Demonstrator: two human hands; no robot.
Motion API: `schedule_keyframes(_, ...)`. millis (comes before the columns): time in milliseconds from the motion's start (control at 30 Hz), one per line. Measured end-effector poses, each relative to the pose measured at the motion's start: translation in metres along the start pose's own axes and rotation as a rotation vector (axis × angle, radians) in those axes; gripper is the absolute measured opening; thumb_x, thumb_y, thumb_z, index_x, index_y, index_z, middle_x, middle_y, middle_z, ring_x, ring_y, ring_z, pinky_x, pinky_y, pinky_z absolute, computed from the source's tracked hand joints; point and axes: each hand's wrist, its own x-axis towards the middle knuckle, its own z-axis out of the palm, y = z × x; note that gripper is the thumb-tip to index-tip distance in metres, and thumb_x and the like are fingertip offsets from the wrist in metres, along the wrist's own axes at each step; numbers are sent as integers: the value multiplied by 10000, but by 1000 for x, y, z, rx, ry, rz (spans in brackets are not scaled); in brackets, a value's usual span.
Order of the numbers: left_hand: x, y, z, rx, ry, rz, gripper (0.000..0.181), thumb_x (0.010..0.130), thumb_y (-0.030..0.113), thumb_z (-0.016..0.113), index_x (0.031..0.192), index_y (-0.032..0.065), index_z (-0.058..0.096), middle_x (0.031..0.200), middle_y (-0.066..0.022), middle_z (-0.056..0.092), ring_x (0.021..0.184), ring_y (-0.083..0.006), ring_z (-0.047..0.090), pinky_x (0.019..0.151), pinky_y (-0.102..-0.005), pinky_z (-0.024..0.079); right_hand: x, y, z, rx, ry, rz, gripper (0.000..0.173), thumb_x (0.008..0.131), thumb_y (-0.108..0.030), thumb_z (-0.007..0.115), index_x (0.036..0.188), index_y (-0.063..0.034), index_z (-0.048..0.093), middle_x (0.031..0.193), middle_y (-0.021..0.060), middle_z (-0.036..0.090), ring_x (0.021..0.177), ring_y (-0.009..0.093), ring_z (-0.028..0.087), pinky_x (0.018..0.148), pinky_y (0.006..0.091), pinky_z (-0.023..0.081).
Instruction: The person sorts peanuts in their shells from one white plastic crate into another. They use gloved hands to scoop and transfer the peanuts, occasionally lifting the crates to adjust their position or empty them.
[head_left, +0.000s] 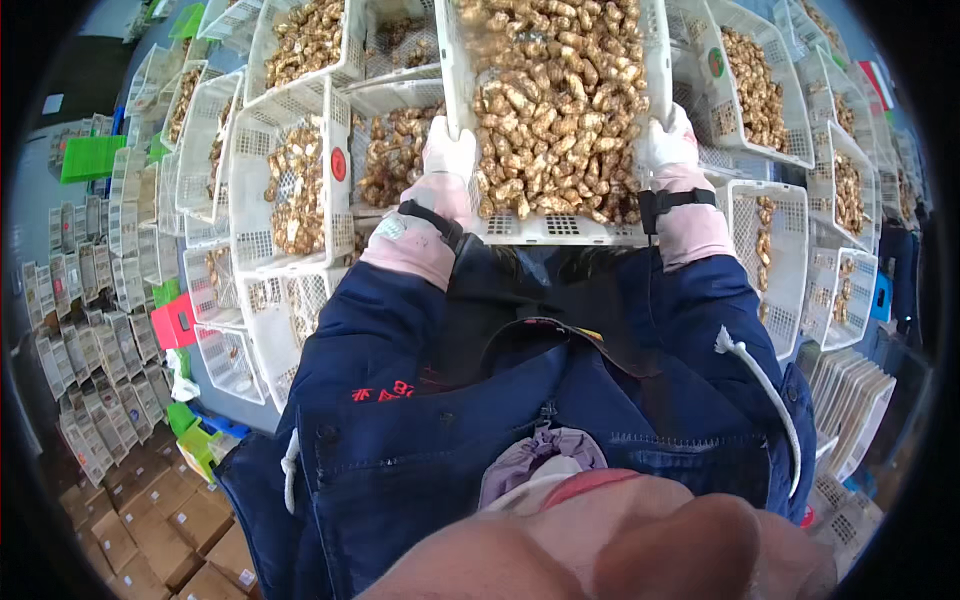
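A white plastic crate (562, 231) full of brown, knobbly roots or tubers (562, 127) is right in front of me. My left hand (448, 150), in a white glove, grips the crate's left side rim. On the opposite rim is my right hand (673, 142), gloved too, with its fingers closed over the edge. Both wrists carry black straps over pink sleeve cuffs. The crate's near wall is close to my body. Beside my left hand, a lower crate holds more of the same tubers (394, 154).
Many white crates with tubers flank me, such as one with a red round tag (338, 163) at left and another (757, 90) at right. A red crate (174, 322) and cardboard boxes (161, 517) are at left. Crates stand closely nested (847, 405) at lower right.
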Motion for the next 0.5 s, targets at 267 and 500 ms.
schedule_keyframes(267, -6, -1, -6, -438, -63, -88, 152, 896, 134, 627, 984, 30, 559, 731, -48, 597, 548, -131, 557, 496, -287, 476, 12, 33, 16, 103, -11, -90, 367, 851, -191, 602, 1191, -55, 599, 1078, 194, 659, 1002, 336, 637, 880, 393, 494)
schedule_keyframes(500, -14, 19, -3, -228, 49, -13, 123, 899, 104, 574, 986, 18, 565, 789, -117, 629, 673, -195, 602, 588, -335, 489, 15, 29, 12, 0, 122, -66, 475, 868, -179, 605, 1319, -57, 517, 1208, 200, 615, 1108, 343, 602, 943, 406, 477)
